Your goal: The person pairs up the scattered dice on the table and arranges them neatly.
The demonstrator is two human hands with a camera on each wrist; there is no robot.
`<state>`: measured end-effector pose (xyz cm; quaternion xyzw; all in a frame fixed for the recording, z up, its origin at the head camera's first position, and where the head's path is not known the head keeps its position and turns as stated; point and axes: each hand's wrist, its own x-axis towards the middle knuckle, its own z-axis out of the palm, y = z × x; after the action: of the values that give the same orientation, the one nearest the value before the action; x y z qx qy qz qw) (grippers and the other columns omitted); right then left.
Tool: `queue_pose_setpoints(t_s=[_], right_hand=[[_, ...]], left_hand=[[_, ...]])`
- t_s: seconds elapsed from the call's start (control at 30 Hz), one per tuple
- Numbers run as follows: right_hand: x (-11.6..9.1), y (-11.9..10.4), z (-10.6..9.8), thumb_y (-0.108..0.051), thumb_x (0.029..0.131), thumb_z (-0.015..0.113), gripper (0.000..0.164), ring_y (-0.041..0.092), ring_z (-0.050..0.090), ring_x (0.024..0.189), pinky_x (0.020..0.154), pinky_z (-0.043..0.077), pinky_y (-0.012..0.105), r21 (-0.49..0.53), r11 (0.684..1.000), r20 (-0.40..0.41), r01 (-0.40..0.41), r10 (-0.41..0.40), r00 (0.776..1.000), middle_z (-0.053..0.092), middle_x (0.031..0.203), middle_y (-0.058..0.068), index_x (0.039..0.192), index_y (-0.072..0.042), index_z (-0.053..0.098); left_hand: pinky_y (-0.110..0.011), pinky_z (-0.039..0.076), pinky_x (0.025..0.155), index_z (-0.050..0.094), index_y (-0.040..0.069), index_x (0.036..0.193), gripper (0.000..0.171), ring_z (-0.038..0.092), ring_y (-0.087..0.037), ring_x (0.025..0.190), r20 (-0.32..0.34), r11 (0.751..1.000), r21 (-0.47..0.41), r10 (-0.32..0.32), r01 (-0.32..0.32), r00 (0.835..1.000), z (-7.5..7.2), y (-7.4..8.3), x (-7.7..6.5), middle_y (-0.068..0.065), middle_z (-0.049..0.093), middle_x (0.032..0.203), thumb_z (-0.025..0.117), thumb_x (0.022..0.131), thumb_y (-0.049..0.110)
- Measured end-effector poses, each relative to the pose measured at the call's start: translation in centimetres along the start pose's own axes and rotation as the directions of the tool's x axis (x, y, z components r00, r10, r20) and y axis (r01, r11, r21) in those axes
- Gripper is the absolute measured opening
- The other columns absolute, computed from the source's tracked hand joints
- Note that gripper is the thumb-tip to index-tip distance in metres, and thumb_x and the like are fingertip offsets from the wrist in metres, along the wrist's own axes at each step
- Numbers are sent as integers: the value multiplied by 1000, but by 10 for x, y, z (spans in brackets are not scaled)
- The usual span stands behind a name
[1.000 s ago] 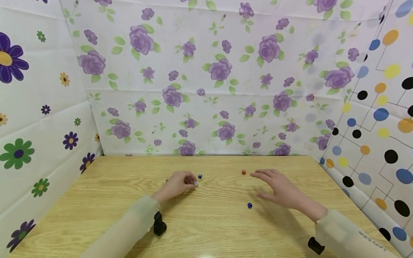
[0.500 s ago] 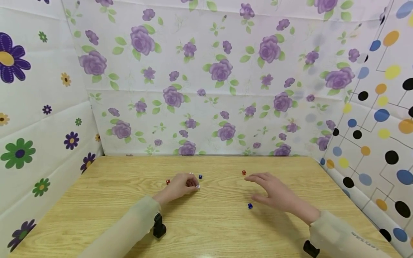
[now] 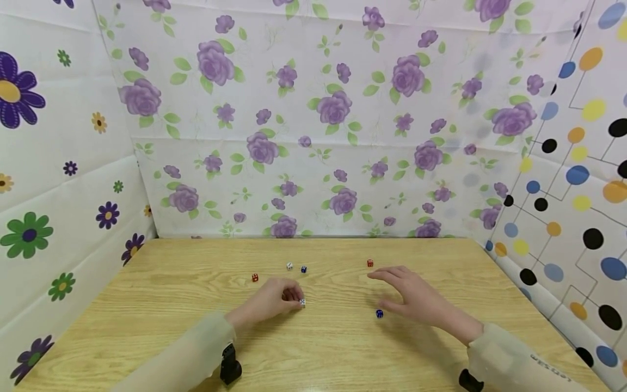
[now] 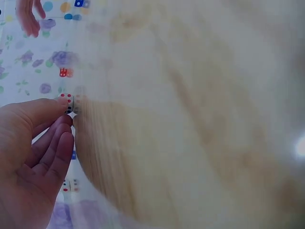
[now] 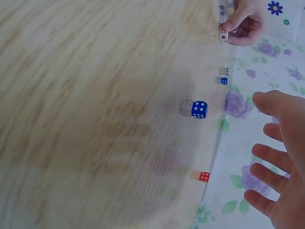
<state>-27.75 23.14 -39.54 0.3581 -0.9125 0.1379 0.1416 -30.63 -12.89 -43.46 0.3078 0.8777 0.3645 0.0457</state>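
Die (image 3: 302,302), white: probably light, stiff, smooth; best held by opposite faces | left hand (image 3: 273,298) pinches it, left of nearer blue die (image 3: 379,314) | right hand (image 3: 413,295) spread, near blue die

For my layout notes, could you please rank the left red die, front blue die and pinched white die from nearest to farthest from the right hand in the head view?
1. Front blue die, beside the right hand.
2. Pinched white die, in the left hand.
3. Left red die, leftmost die.
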Motion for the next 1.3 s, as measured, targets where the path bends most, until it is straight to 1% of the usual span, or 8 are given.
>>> queue_pose_setpoints(t_s=[0.2,0.3,0.43,0.6,0.7,0.9,1.17,1.3], right_hand=[[3,-6,1,-31,88,74,57,30,56,127,99,48,55,11,1000,9,17,-17,1000,59,139,6,140,-18,54],[3,-10,2,-31,88,75,58,28,57,125,99,48,54,1,1000,12,27,-27,1000,60,138,5,140,-18,54],[2,-15,6,-29,87,76,57,26,58,120,95,50,53,-9,998,-6,57,-57,998,61,135,2,138,-17,55],[2,-22,10,-27,88,75,52,24,58,120,94,51,50,2,997,-11,81,-81,997,62,133,0,136,-18,57],[4,-29,11,-26,89,75,49,23,58,121,95,52,48,26,997,-1,75,-75,997,63,131,0,133,-17,58],[9,-40,15,-28,90,73,44,21,59,120,96,51,46,33,997,27,64,-65,998,65,127,-2,129,-15,61],[14,-50,26,-27,91,72,38,18,59,120,97,52,42,72,995,16,66,-67,998,65,126,-4,126,-18,62],[18,-57,30,-28,92,71,36,16,60,119,97,53,39,108,993,41,43,-48,998,65,125,-3,125,-19,63]], left_hand=[[-19,51,68,70,13,94,7,59,-1,75,12,999,9,34,-34,999,5,8,-13,4,68,87,74,89,13],[-19,51,67,70,14,93,7,59,-1,74,16,1000,-11,16,-15,1000,8,10,-18,5,68,85,74,88,13],[-20,52,67,70,15,93,7,59,-1,74,21,999,-40,-7,7,1000,11,12,-23,6,67,85,74,88,14],[-20,53,68,70,12,93,7,59,-1,74,12,997,-81,-2,3,1000,16,17,-28,4,68,86,75,87,13],[-19,53,68,69,10,93,10,59,0,74,6,995,-101,-9,10,1000,18,19,-30,3,68,86,76,86,13],[-18,53,67,69,7,93,14,58,0,73,-8,994,-107,-16,15,1000,20,22,-31,0,68,86,78,84,11],[-18,51,65,68,7,91,11,58,-1,72,-15,996,-89,-24,22,1000,20,23,-32,0,67,84,77,85,10],[-18,52,65,69,8,90,10,58,0,72,-18,995,-94,-31,29,999,22,23,-34,1,67,84,77,84,10]])
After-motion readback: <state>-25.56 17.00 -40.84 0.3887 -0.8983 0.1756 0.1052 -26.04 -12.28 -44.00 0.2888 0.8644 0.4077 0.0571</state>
